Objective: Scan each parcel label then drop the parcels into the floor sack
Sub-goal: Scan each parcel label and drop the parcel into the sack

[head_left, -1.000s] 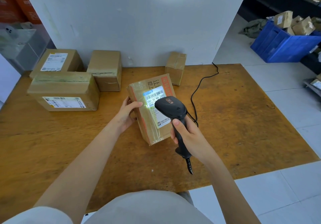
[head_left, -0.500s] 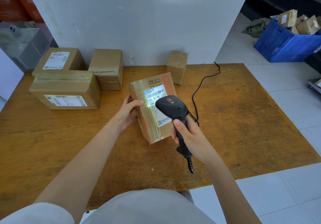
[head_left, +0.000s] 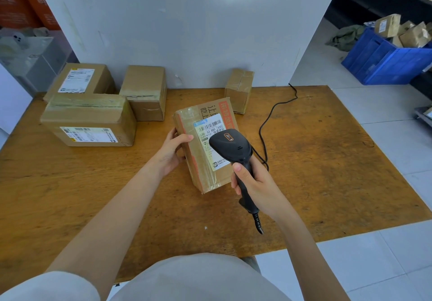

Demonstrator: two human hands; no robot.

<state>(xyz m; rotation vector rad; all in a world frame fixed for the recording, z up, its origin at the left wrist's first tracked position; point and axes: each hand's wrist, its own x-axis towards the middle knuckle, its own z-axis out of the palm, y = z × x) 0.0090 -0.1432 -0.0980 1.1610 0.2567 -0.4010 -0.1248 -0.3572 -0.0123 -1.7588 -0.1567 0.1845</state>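
Note:
A taped brown parcel (head_left: 205, 174) with a white barcode label (head_left: 210, 129) and orange print lies on the wooden table (head_left: 327, 160), near its middle. My left hand (head_left: 173, 151) grips the parcel's left edge, thumb on top. My right hand (head_left: 254, 184) holds the handle of a black barcode scanner (head_left: 230, 146), whose head hovers over the lower part of the label. No scan light shows on the label. The floor sack is not in view.
Several other cardboard parcels stand at the table's back: a large one (head_left: 91, 123), a labelled one (head_left: 79, 81), a plain one (head_left: 145, 90), a small one (head_left: 239, 89). The scanner cable (head_left: 268, 118) trails back over the table. A blue crate (head_left: 385, 60) of parcels sits far right.
The bright scan light that lay on the label in the earlier frames is gone. Both hands, the parcel and the scanner have stayed almost where they were.

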